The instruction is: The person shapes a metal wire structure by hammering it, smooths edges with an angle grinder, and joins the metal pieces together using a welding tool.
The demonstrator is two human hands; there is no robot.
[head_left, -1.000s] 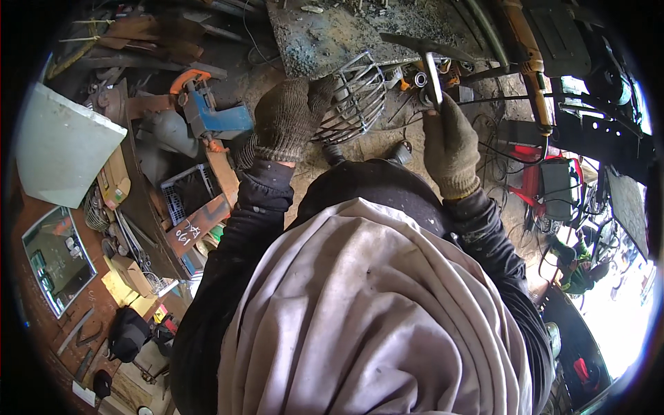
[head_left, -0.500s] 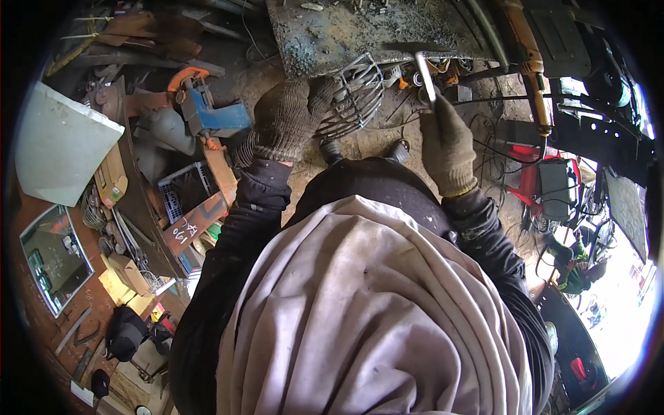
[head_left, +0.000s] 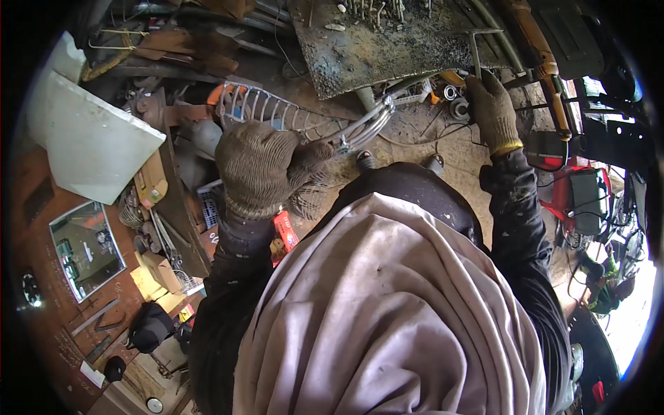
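My left hand (head_left: 254,166), in a knitted work glove, is wrapped round a curved frame of welded metal rods (head_left: 368,130). The ribbed frame reaches out past both sides of the glove, below the near edge of a dirty metal worktop (head_left: 387,59). My gloved right hand (head_left: 492,111) grips the handle of a chipping hammer (head_left: 476,55). The hammer's slim, T-shaped head is up, over the right part of the worktop and apart from the frame. Both hands are closed; the glove hides the left fingertips.
Small rods (head_left: 377,14) stand on the worktop's far side. An orange power tool (head_left: 546,66) with a cable lies right of it. On the left are a pale panel (head_left: 104,138) and a framed mirror (head_left: 86,249). A red-and-black machine (head_left: 584,200) and cables lie at right.
The rod frame has turned in my left hand and now stretches sideways, lower and further left. My right hand has moved right with the hammer. The whole view has shifted.
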